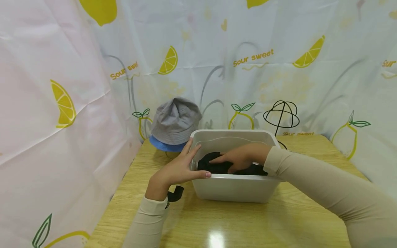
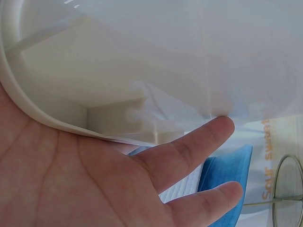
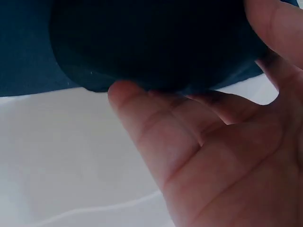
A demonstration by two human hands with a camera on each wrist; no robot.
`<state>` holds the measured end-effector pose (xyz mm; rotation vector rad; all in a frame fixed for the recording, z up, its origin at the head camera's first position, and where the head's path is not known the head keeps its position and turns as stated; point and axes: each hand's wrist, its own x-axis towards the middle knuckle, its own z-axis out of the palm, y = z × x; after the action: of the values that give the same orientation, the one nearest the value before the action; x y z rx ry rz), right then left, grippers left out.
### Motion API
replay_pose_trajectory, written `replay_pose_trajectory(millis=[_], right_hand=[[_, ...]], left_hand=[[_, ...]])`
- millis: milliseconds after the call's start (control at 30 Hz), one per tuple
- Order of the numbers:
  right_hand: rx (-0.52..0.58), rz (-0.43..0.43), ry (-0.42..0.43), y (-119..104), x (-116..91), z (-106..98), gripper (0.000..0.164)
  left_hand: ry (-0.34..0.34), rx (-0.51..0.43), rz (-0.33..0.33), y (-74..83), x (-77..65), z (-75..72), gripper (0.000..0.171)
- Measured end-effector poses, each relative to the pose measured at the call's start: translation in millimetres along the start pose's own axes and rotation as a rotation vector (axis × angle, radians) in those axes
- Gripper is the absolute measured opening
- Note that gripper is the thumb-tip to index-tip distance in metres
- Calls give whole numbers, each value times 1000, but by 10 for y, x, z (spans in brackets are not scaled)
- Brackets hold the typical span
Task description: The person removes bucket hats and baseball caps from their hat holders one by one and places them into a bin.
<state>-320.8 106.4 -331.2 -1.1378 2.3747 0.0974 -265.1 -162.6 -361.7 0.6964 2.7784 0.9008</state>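
Observation:
A light grey plastic bin (image 1: 235, 187) stands on the table. My left hand (image 1: 176, 168) rests against its left end, fingers spread and thumb along the near rim; in the left wrist view, the palm (image 2: 71, 175) lies against the rim. Inside the bin is a black cloth hat (image 1: 211, 162), partly hidden by my right hand (image 1: 243, 156), which reaches in from the right. In the right wrist view, the fingers (image 3: 161, 123) meet the edge of the dark cloth (image 3: 151, 42), some passing behind it, with the thumb on the other side.
Behind the bin's left end, a grey bucket hat (image 1: 176, 120) sits over a blue hat (image 1: 164, 144) on a stand. A bare black wire hat stand (image 1: 281, 115) is behind the right end. Lemon-print cloth (image 1: 198, 41) encloses the wooden table (image 1: 186, 227) at the back and sides.

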Motion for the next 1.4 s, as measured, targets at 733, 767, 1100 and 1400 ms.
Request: replay_pose_trajectory(millis=[733, 767, 1100, 1400], right_hand=[[50, 7, 371, 145, -774, -91, 71], [64, 7, 389, 153, -819, -82, 71], [161, 35, 556, 167, -1207, -2, 71], [191, 137, 690, 184, -1495, 234, 70]], left_hand=[[5, -3, -7, 25, -2, -1, 114], [4, -3, -7, 24, -3, -1, 114], [8, -3, -5, 2, -6, 9, 114], [5, -23, -15, -5, 11, 14, 115]])
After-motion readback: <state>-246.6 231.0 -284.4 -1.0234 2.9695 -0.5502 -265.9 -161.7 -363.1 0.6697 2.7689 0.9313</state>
